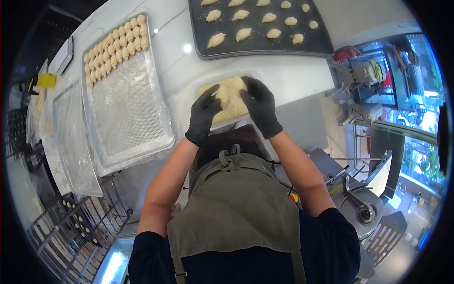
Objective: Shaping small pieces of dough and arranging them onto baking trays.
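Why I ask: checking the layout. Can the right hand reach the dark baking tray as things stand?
Probably yes: the dark baking tray lies just beyond the right hand, and nothing visible blocks the tabletop between.

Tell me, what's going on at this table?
Someone's black-gloved left hand and right hand are in a shallow tub of pale crumbs, around what looks like dough; how firmly either grips is hard to tell. Beyond the tub, a dark tray carries spaced-out dough pieces. Off to the left, shaped dough rolls sit packed together at the far end of a perforated tray.
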`<action>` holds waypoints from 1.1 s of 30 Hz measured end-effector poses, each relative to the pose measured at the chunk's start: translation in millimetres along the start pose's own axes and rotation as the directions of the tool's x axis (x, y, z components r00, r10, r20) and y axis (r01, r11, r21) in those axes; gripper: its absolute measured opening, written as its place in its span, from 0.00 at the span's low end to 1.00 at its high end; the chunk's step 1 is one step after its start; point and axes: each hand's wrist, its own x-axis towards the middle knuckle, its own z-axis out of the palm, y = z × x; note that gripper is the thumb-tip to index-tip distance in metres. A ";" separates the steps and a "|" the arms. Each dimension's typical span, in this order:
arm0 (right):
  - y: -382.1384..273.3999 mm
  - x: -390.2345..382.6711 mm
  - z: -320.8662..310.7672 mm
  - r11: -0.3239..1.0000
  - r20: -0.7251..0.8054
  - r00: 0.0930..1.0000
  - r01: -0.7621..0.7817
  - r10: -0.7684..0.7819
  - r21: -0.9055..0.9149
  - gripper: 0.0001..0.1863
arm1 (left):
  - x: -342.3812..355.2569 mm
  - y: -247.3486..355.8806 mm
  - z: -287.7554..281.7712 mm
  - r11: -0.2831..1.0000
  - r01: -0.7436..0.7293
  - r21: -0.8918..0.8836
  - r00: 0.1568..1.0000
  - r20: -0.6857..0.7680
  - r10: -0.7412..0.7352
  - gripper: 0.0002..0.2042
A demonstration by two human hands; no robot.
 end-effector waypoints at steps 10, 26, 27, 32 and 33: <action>3.5 -10.0 -5.4 0.947 -0.038 0.986 -0.145 0.162 0.288 0.20 | 6.8 10.2 -3.4 0.995 0.096 -0.006 0.991 0.090 -0.095 0.22; 16.5 -8.6 -29.6 0.375 0.279 0.773 -0.547 0.570 0.748 0.20 | 11.9 20.5 0.8 0.998 0.024 0.064 0.994 0.102 -0.031 0.24; 10.0 -7.6 -32.2 0.284 0.311 0.747 -0.550 0.587 0.785 0.19 | 5.7 25.7 9.9 0.979 -0.061 0.195 0.997 0.055 0.051 0.26; 14.0 5.7 -97.9 0.260 0.519 0.726 -0.663 0.451 0.702 0.21 | -8.7 31.3 35.0 0.923 -0.059 0.381 0.998 0.008 0.060 0.30; 15.3 13.0 -116.3 0.442 0.511 0.729 -0.683 0.455 0.582 0.22 | -7.5 29.7 39.4 0.920 0.004 0.392 1.000 -0.008 -0.001 0.29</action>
